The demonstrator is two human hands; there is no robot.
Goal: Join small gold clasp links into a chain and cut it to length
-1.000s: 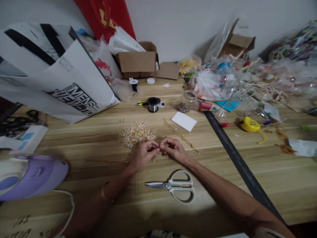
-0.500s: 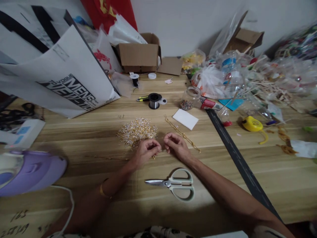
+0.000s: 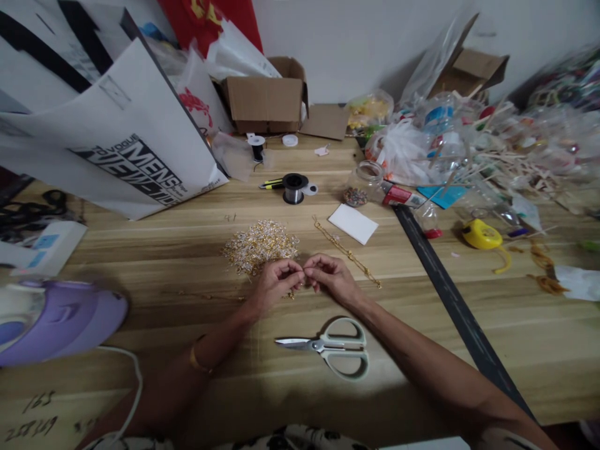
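My left hand [image 3: 275, 282] and my right hand [image 3: 329, 277] meet fingertip to fingertip over the wooden table [image 3: 422, 325]. Both are pinched on a tiny gold piece between them, too small to make out. A few gold bits hang or lie just under my left fingers. Right behind my left hand lies a heap of small gold and clear beads [image 3: 260, 245]. A gold chain [image 3: 347, 253] runs diagonally just beyond my right hand. White-handled scissors [image 3: 332, 349] lie closed on the table in front of my wrists.
A wire spool [image 3: 294, 187], a bead jar [image 3: 359, 187], a white card [image 3: 352, 223] and a yellow tape measure [image 3: 478, 234] lie further back. A large paper bag [image 3: 117, 137] and a purple device [image 3: 56, 319] sit left. A cardboard box [image 3: 265, 100] and plastic clutter [image 3: 492, 150] line the wall.
My hands were touching, drew slightly apart half a second ago, and have come together again at the fingertips. The view has tilted a little downward.
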